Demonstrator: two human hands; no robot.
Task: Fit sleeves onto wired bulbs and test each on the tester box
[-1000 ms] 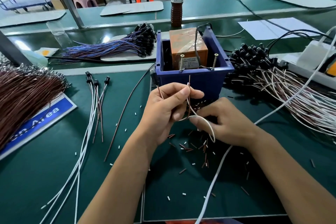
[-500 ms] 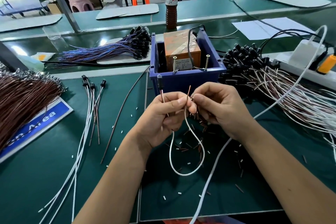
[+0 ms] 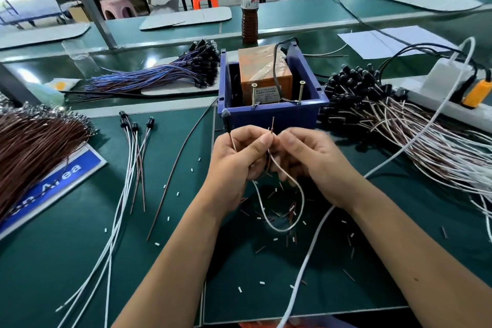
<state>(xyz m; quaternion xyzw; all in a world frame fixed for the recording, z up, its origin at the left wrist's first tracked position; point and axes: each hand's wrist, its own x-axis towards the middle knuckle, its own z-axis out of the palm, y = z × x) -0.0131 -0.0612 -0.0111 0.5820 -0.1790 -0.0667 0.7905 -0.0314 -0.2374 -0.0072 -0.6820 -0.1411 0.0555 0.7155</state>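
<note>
A blue sign on the desk read "Area"; the blue tester box held an orange block; the left hand and right hand each pinched the wired bulb leads before it.

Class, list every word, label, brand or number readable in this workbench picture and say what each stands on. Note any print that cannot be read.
"Area": white letters on the blue sign at the left, lying partly under the brown wires; the word before it is hidden.
Bottle label: red and white, print too small to read.
Orange box label inside the blue bin: print too small to read.
</note>
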